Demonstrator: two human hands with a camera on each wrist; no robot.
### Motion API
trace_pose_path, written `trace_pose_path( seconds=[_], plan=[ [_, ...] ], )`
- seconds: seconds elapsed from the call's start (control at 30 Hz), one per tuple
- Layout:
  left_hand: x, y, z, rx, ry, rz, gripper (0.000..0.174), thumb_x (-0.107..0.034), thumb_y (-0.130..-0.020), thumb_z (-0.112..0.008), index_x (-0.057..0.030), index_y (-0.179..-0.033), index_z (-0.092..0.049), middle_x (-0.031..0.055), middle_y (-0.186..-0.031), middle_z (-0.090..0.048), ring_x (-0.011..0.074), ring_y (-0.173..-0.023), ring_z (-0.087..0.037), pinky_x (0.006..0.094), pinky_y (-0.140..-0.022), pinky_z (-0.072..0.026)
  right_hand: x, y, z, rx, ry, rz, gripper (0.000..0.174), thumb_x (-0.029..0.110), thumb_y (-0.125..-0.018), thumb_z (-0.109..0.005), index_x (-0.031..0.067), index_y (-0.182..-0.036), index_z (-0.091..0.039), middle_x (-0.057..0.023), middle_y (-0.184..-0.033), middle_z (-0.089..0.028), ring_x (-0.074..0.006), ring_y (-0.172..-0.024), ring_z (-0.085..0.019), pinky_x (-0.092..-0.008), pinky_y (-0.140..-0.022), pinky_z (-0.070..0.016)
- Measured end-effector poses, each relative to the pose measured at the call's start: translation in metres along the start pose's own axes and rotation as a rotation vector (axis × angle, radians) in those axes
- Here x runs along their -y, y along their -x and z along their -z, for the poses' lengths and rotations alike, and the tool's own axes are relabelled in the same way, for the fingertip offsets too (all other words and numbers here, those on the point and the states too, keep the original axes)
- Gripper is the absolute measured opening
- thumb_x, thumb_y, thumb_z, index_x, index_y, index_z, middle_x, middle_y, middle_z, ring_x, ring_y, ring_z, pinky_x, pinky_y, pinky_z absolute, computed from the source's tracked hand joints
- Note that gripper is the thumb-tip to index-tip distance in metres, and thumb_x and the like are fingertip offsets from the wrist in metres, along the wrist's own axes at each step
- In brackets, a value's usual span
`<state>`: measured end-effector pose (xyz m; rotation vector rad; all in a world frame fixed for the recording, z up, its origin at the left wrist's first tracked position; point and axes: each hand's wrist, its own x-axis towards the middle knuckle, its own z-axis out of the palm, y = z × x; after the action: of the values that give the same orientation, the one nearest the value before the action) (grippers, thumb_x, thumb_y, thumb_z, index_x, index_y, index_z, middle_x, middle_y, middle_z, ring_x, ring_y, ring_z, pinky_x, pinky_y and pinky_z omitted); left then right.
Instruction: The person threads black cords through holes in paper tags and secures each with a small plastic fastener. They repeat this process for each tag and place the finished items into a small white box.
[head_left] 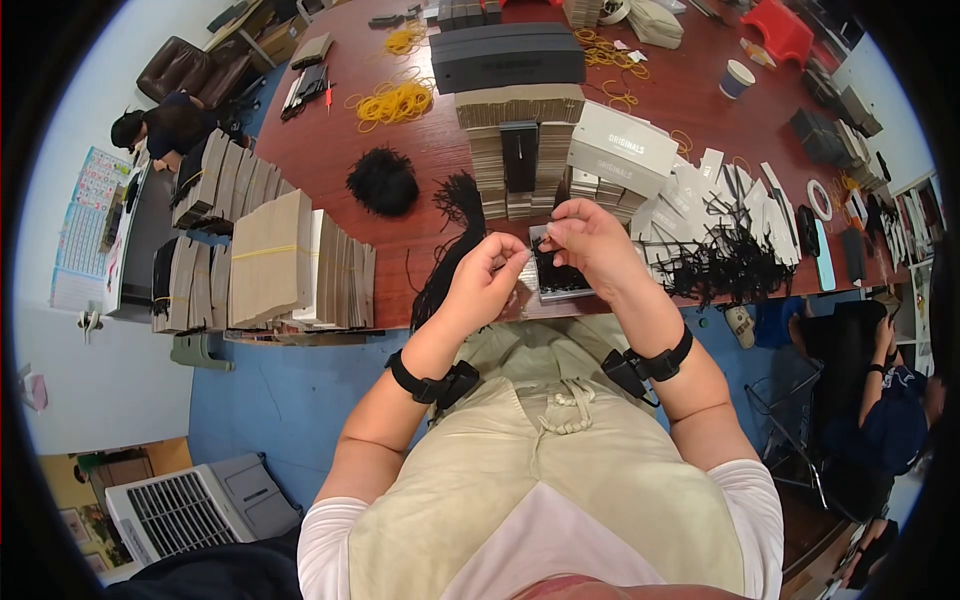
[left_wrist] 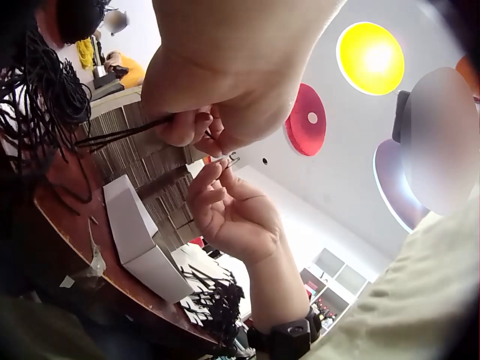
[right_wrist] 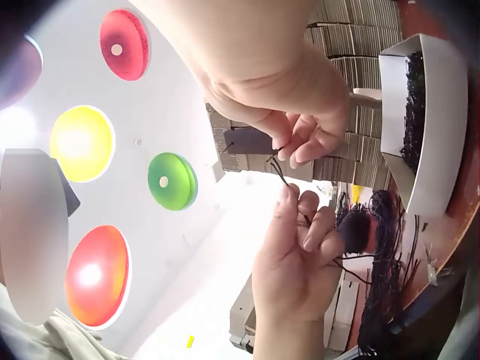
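Note:
Thumb and fingers of the left hand [head_left: 487,277] pinch a thin black cord [right_wrist: 277,171], whose tails trail from the curled fingers in both wrist views. Facing it, the right hand [head_left: 597,245] pinches the cord's other end between thumb and fingertip; the small tip there is too fine to make out. Under the hands, at the table edge, lies an open white box [right_wrist: 450,120] with black pieces inside. A bundle of long black cords [head_left: 452,255] hangs over the edge beside the left hand.
Tall stacks of grey card [head_left: 490,150] stand behind the hands, with more card stacks [head_left: 270,260] at left. A black cord ball [head_left: 383,182] and yellow rubber bands [head_left: 392,103] lie left of centre. White tags with black cords [head_left: 720,255] spread at right, near a paper cup [head_left: 737,79].

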<state>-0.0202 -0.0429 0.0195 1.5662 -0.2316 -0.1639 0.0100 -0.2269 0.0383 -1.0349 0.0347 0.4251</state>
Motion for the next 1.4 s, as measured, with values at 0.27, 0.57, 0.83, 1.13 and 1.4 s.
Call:
trace_pose_path(
  seconds=[0.27, 0.57, 0.83, 1.13, 1.4],
  plan=[
    [0.001, 0.000, 0.001, -0.006, -0.055, -0.030, 0.006, -0.007, -0.089, -0.054, -0.0034, -0.093, -0.053, -0.0040, -0.066, -0.050, 0.0003, -0.053, -0.043, 0.0171, -0.046, -0.0336, -0.006, -0.004, 0.002, 0.009, 0.000, -0.015, 0.021, 0.005, -0.084, -0.061, 0.0038, -0.099, -0.047, -0.0078, -0.083, -0.062, -0.0158, -0.076, -0.061, -0.0242, -0.059, -0.0452],
    [-0.003, -0.003, 0.003, 0.009, 0.212, 0.080, 0.008, -0.011, -0.092, -0.053, -0.0036, -0.096, -0.052, -0.0068, -0.072, -0.048, -0.0007, -0.057, -0.038, 0.0160, -0.049, -0.0300, -0.013, 0.000, -0.005, -0.066, 0.499, 0.188, 0.020, 0.004, -0.082, -0.062, -0.0018, -0.101, -0.064, -0.0080, -0.103, -0.065, -0.0091, -0.078, -0.056, -0.0216, -0.064, -0.0436],
    [-0.010, -0.001, 0.005, 0.080, 0.329, 0.157, 0.008, -0.011, -0.092, -0.053, -0.0037, -0.095, -0.053, -0.0070, -0.076, -0.050, -0.0013, -0.060, -0.039, 0.0149, -0.051, -0.0304, -0.011, -0.005, 0.002, 0.143, 0.253, -0.005, 0.027, 0.003, -0.080, -0.063, -0.0006, -0.107, -0.064, -0.0059, -0.099, -0.065, -0.0081, -0.083, -0.055, -0.0215, -0.075, -0.0434],
    [-0.010, -0.001, 0.006, 0.137, 0.331, 0.186, 0.009, -0.011, -0.091, -0.054, -0.0026, -0.095, -0.054, -0.0055, -0.080, -0.054, -0.0008, -0.066, -0.044, 0.0148, -0.056, -0.0351, -0.023, -0.009, 0.000, 0.249, 0.100, 0.249, 0.010, 0.000, -0.079, -0.063, -0.0019, -0.089, -0.066, -0.0092, -0.090, -0.064, -0.0134, -0.079, -0.055, -0.0254, -0.073, -0.0442],
    [-0.017, -0.008, 0.037, 0.299, -0.134, -0.024, 0.010, -0.008, -0.086, -0.058, -0.0009, -0.081, -0.054, -0.0018, -0.067, -0.052, 0.0028, -0.057, -0.045, 0.0208, -0.049, -0.0375, -0.019, -0.008, 0.013, 0.285, -0.101, -0.115, 0.007, -0.002, -0.079, -0.062, -0.0008, -0.086, -0.061, -0.0079, -0.076, -0.062, -0.0077, -0.051, -0.046, -0.0208, -0.044, -0.0328]
  ],
)
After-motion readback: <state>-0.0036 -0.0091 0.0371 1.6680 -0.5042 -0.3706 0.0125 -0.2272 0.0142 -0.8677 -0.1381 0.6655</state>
